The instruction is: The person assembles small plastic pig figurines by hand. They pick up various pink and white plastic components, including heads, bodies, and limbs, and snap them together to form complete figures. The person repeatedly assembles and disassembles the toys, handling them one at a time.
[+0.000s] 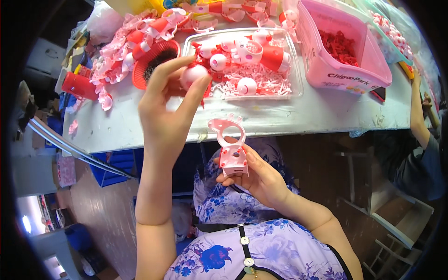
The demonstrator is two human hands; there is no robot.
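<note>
My left hand (161, 119) is raised over the near left corner of a clear tray (298, 70), with a small pinkish-white ball (192, 77) pinched between thumb and fingers. Lower down, in front of the table edge, my right hand (265, 179) grips a pink plastic toy shell (233, 159). An open ring shape rises from the shell's top, and small red parts sit inside its body. In the tray lie small pale pegs, red-and-white figure pieces (247, 50) and more balls, among them a white ball with a curved red line (246, 86).
A red basket (140, 70) with dark contents stands left of the tray, beside heaped pink shells (112, 60). To the right is a pink bin (308, 60) of red pieces, then a container of small balls (392, 35). Another person's arm (416, 107) reaches in at far right.
</note>
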